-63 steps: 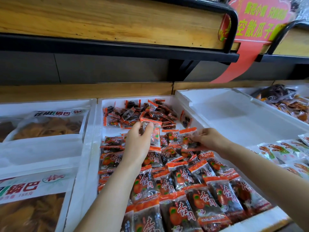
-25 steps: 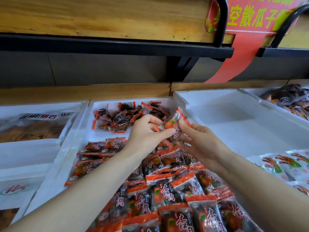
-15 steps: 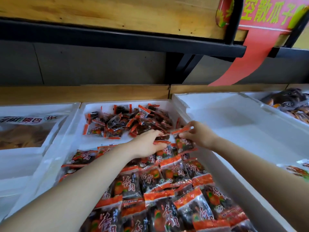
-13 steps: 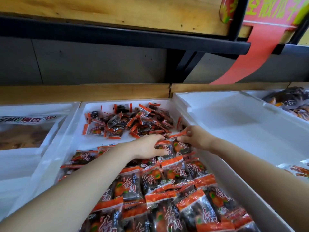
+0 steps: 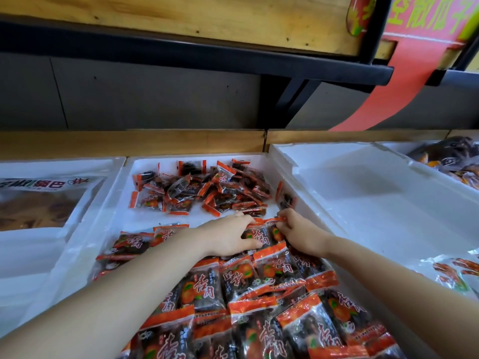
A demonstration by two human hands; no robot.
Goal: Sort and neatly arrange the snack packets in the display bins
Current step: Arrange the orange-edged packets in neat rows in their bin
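Looks bright and even; throws soft shadow under the shelf; glints on packets; bends at edges; blurs near the banner.

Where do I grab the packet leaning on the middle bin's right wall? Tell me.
Best pinch the packet by its upper orange seal, coming from above and the left: it stands on edge against the bin wall, which blocks the right.

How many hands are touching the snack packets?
2: the left hand rests on the packet rows; the right hand beside it pinches the orange edge of one packet. None seem hidden.
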